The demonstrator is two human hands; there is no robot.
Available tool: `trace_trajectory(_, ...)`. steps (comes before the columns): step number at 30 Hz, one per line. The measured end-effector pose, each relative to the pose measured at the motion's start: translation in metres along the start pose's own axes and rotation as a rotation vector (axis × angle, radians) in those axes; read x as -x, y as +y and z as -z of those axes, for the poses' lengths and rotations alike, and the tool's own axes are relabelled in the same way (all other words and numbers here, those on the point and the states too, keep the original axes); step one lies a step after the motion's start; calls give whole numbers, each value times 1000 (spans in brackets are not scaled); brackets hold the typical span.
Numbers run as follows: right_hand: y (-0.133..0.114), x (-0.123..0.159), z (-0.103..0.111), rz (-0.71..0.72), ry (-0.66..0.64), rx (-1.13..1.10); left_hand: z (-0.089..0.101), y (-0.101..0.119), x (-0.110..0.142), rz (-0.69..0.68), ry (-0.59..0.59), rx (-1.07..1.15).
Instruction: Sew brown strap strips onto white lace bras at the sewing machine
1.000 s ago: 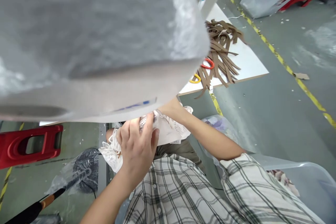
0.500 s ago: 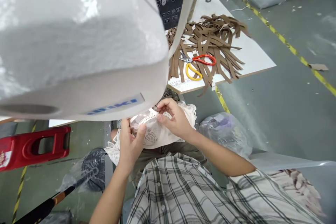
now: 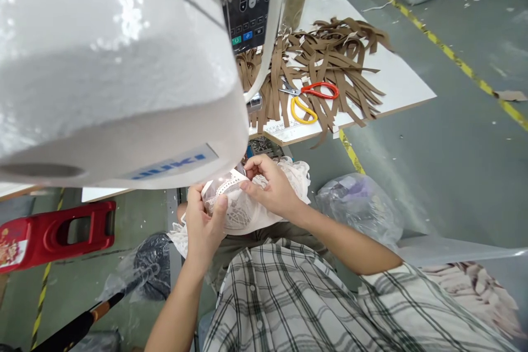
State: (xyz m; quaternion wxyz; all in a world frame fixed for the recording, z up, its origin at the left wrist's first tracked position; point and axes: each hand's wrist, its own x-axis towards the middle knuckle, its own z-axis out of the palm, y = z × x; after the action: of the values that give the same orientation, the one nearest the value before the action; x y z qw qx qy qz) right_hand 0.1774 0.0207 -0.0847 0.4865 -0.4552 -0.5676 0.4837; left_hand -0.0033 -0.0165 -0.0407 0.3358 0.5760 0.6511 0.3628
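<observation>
A white lace bra is spread between my hands, just below the head of a white sewing machine. My left hand grips the left side of a cup, thumb on top and fingers behind. On the other side, my right hand pinches the upper edge between thumb and bent fingers. Light falls on a dotted band of trim along that edge. More ruffled lace hangs past both hands, over the lap. The machine's head hides the needle area.
Brown fabric strips lie on the white table, with red-and-yellow-handled scissors on top. A control panel rises beside the machine. A red stool is at left, a plastic bag and a clear bin at right.
My left hand went from lying over the bra, fingers forward, to holding its side. My right hand came out from behind the machine's head to pinch the edge. The view shifted, uncovering scissors and panel.
</observation>
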Motion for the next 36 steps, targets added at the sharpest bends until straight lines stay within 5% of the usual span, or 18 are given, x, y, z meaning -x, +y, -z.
trace_trajectory(22, -18, 2, -1, -111, -24, -104, 3, -1, 9, -42, 44, -30)
trace_trajectory(30, -20, 31, 39, -286, -206, -253, -9, 15, 42, -5, -406, 194)
trace_trajectory(36, -29, 55, 54, -253, -260, -148, -23, 16, 28, 239, -547, 552)
